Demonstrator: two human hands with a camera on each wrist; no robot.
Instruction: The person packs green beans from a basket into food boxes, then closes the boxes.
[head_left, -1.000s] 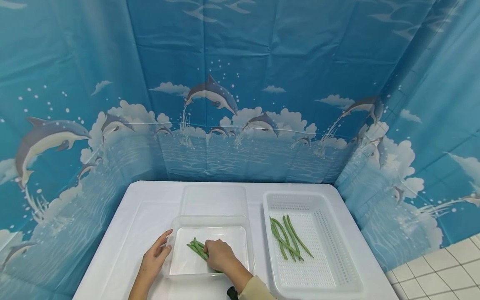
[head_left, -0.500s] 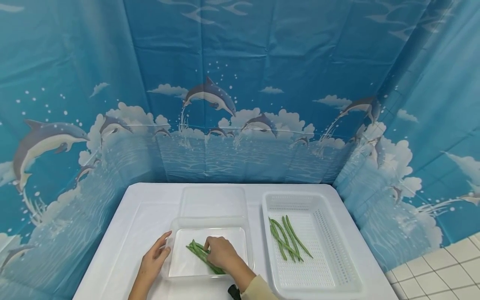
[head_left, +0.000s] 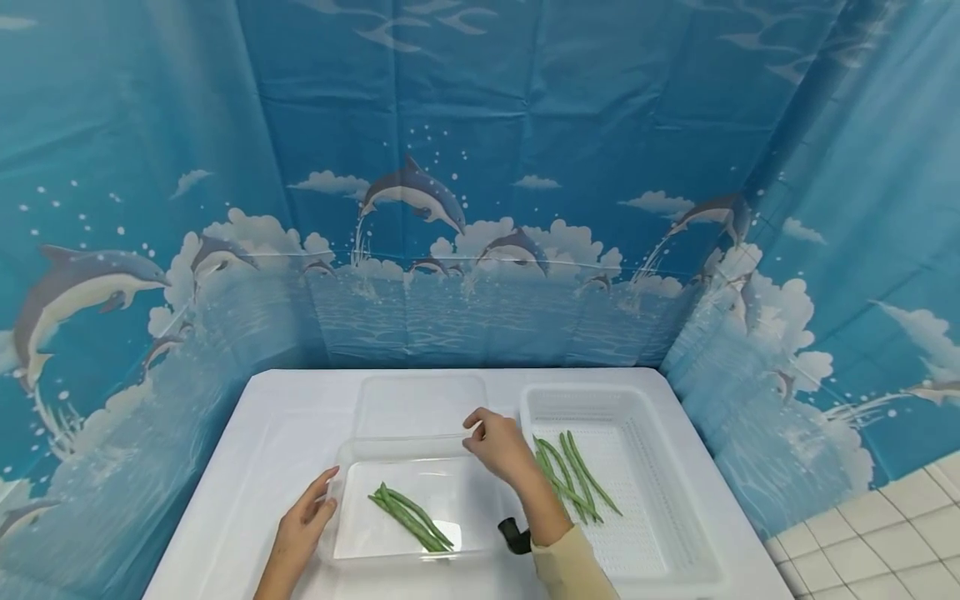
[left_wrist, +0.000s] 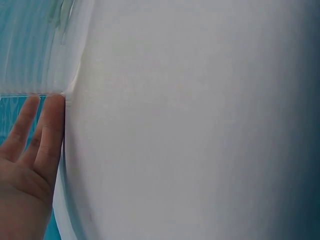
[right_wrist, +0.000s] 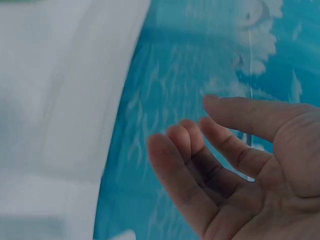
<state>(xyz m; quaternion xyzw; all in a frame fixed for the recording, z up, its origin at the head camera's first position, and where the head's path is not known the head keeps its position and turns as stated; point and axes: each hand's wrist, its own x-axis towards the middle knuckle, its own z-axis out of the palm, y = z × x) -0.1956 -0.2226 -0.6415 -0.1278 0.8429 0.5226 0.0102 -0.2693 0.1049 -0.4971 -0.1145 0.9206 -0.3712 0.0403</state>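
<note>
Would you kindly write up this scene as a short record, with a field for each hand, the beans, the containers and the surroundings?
Left hand: touching the left side of the clear plastic container
Right hand: holding nothing, near the container's far right corner
Container contents: small bundle of green beans, lying diagonally
White perforated basket: right of the container, more green beans inside
Clear lid: flat on the white table, beyond the container
Backdrop: blue dolphin-print curtain

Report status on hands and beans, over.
Left hand touching clear box; right hand empty. Green beans split between box and white basket. No obstruction seen.
</note>
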